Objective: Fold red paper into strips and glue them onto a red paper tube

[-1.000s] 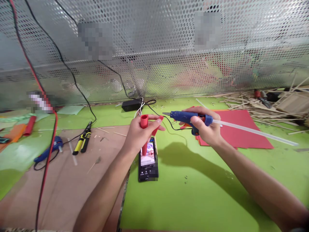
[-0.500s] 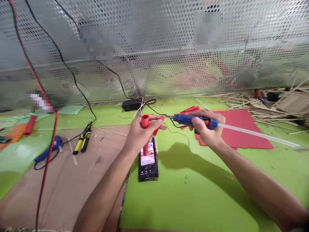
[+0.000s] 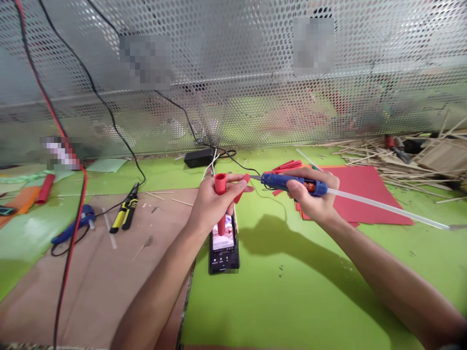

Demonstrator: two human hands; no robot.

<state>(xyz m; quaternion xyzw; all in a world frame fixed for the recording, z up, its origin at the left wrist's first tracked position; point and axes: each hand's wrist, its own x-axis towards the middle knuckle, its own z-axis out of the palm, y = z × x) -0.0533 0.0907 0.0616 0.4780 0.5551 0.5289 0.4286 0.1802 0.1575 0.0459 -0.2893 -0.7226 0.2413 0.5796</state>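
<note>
My left hand point(image 3: 213, 199) is closed around an upright red paper tube point(image 3: 220, 183). Between its thumb and fingers it also pinches a small red paper strip point(image 3: 242, 187). In my right hand point(image 3: 310, 194) is a blue hot glue gun point(image 3: 279, 182), its nozzle pointing left at the strip's edge; whether they touch, I cannot tell. A long clear glue stick point(image 3: 386, 208) sticks out of the gun's back. Below my left hand lies a phone point(image 3: 223, 261) with a lit screen, partly covered by the tube.
Red paper sheets point(image 3: 372, 194) and red strips point(image 3: 288, 166) lie by my right hand. Thin wooden sticks point(image 3: 365, 153) are heaped at the back right. Yellow-black pliers point(image 3: 124, 209) and another blue glue gun point(image 3: 75, 226) lie left. A perforated metal screen point(image 3: 233, 97) stands behind; cables hang down left.
The glue gun has shifted very slightly left and down at its back end. Its black cord hangs differently, now running straighter to the gun. The left hand stays almost in place.
</note>
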